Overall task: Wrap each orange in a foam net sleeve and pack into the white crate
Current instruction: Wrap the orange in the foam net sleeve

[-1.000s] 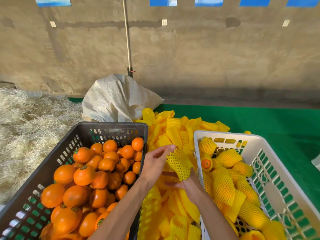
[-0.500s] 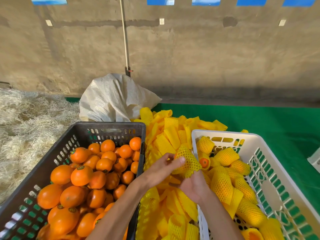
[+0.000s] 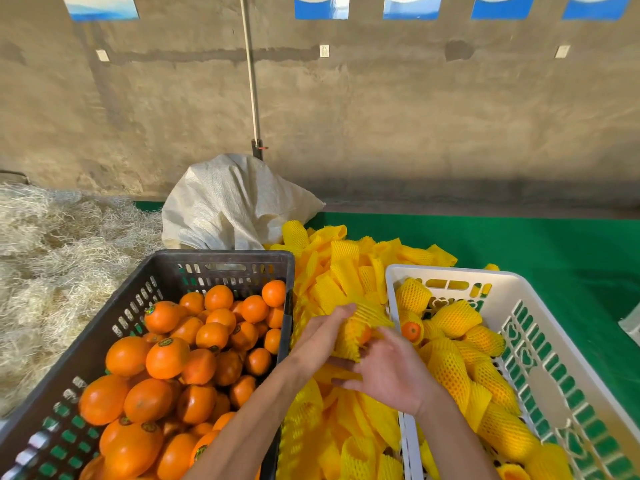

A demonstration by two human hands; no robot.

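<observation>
Both hands meet in the gap between the two crates, right over the loose pile of flat yellow foam net sleeves (image 3: 346, 282). The left hand (image 3: 320, 336) has its fingers wrapped around the far side of a yellow mesh foam sleeve (image 3: 360, 329) with an orange tucked inside it (image 3: 363, 336); just a sliver of orange peel peeks out of the sleeve's open end. The right hand (image 3: 388, 372) sits just below and to the right, fingers fairly straight and spread, touching the sleeve's lower edge, though how firmly it holds on I honestly can't tell.

The bare round oranges (image 3: 180, 355) are heaped in the dark grey slotted plastic crate (image 3: 114, 327) on the left. The white slotted plastic crate (image 3: 502, 282) on the right already holds a bunch of sleeved oranges (image 3: 453, 368), one with its orange end showing near the left wall. Everything sits on a green mat (image 3: 519, 244). Behind the crates there's a crumpled white woven sack (image 3: 228, 206), with pale straw-like packing fibre (image 3: 59, 265) off to the left.
</observation>
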